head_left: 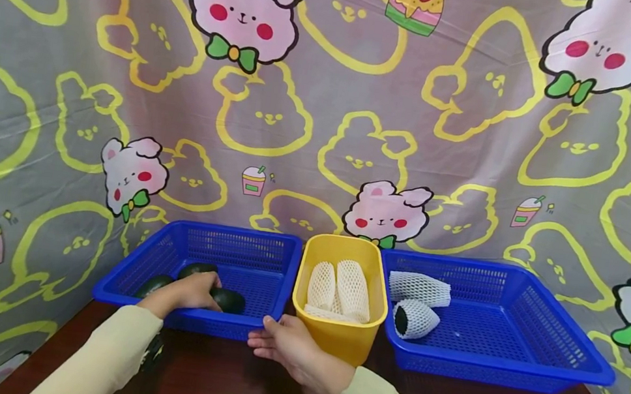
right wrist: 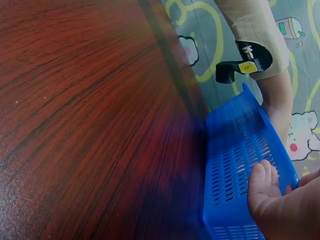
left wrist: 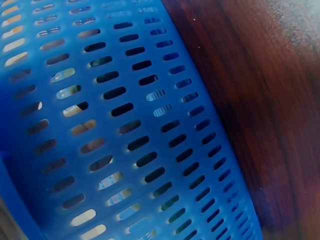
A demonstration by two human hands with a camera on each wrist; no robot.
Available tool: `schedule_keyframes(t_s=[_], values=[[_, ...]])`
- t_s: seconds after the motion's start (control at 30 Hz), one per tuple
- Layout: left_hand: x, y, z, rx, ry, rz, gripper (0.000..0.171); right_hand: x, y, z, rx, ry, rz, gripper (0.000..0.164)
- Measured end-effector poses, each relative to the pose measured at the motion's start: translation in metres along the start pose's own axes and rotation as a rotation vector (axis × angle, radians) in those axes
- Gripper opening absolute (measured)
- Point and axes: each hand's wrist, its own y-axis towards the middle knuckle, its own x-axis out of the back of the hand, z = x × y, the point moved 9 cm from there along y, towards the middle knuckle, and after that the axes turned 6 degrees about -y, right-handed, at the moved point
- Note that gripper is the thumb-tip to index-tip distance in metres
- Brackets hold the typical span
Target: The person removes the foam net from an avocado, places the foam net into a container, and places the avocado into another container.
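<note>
I see the left hand (head_left: 196,290) over the fruit (head_left: 232,302) by the near edge of the left basket (head_left: 240,232); I can't tell its grip; a loose one could slip; the right hand (head_left: 297,348), fingers straight at the near right corner, could jolt the basket by pushing.

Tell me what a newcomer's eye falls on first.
Probably the cartoon-rabbit backdrop, behind everything else. Next, the yellow bin holding white foam nets, between the left basket and right basket, both blue. Then the left hand, among dark green fruits in the left basket, and the right hand at that basket's near corner.
</note>
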Motion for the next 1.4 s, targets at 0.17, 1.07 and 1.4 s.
schedule_keyframes(t_s=[0.17, 1.07, 1.4], values=[[-0.0005, -0.0012, 0.0006, 0.035, -0.031, 0.023, 0.049, 0.0002, -0.0002, -0.0007, -0.009, -0.001, -0.005, 0.027], [0.0001, -0.0024, -0.0073, 0.016, -0.052, 0.052, 0.055, 0.0019, -0.0014, -0.0020, -0.015, 0.009, -0.004, 0.028], [0.0020, -0.0042, -0.0081, 0.035, -0.082, 0.041, 0.056, 0.0044, -0.0008, -0.0034, -0.008, -0.012, -0.010, 0.020]])
